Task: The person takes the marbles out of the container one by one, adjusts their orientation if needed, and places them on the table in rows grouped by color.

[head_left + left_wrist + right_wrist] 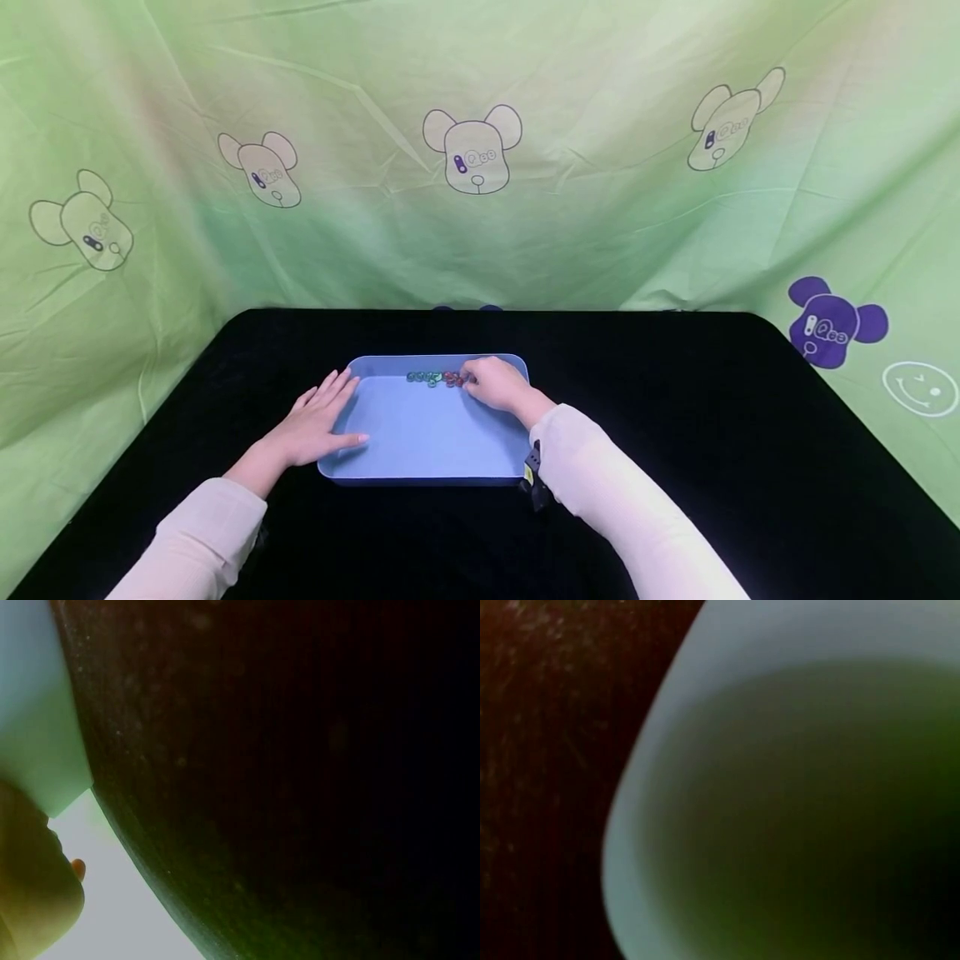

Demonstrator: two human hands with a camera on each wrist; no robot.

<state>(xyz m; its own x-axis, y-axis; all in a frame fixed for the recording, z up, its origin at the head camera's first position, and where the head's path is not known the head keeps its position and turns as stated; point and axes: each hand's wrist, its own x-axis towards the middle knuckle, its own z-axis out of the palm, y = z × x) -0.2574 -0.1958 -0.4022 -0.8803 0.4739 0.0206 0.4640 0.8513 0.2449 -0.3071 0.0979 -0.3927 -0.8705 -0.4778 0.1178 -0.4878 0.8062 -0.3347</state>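
Green cloth printed with cartoon bear heads [474, 150] hangs behind and to both sides, and a purple bear [832, 321] shows at the right edge of the head view. Below it, in the lower half of the frame, lies a table [675, 400] covered in black. At its middle sits a shallow blue tray [427, 433].

Along the far wall of the tray, a short row of small rings [435, 378] lies side by side, green ones toward the left and red ones toward the right. The right hand [495, 383] rests at the red end of the row with its fingers curled over the rings there; whether it actually pinches one cannot be told. The left hand [315, 425] lies flat at the tray's left edge, fingers straight and spread, the thumb reaching onto the tray floor. Both wrist views are blurred, showing only tray rim and black cloth.
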